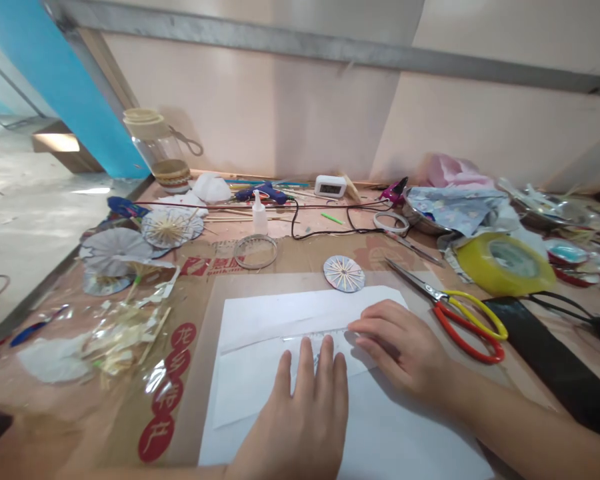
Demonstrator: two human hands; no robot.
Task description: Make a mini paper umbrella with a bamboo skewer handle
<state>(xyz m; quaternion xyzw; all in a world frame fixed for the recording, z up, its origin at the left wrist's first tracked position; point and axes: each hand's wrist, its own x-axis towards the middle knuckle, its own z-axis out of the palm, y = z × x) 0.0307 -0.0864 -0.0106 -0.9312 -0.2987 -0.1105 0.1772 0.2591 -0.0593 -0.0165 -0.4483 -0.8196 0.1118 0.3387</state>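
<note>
A sheet of white paper [260, 310] lies on a cardboard-backed work surface, with a smaller white strip of paper [245, 383] over it. Across the paper lies a short clear ruler [293, 338]. My left hand [305, 407] rests flat on the ruler and paper with its fingers spread. At the ruler's right end, my right hand [405, 347] has its thumb and forefinger closed about the end. Just beyond the paper sits a round patterned disc with radiating sticks [345, 274].
Scissors [445, 300] with red and yellow handles lie right of the paper, near a yellow tape roll [505, 263]. Behind stand a glue bottle [259, 215], a glue gun [263, 193] and a small digital clock [330, 187]. Pleated paper rounds [115, 250] are at left.
</note>
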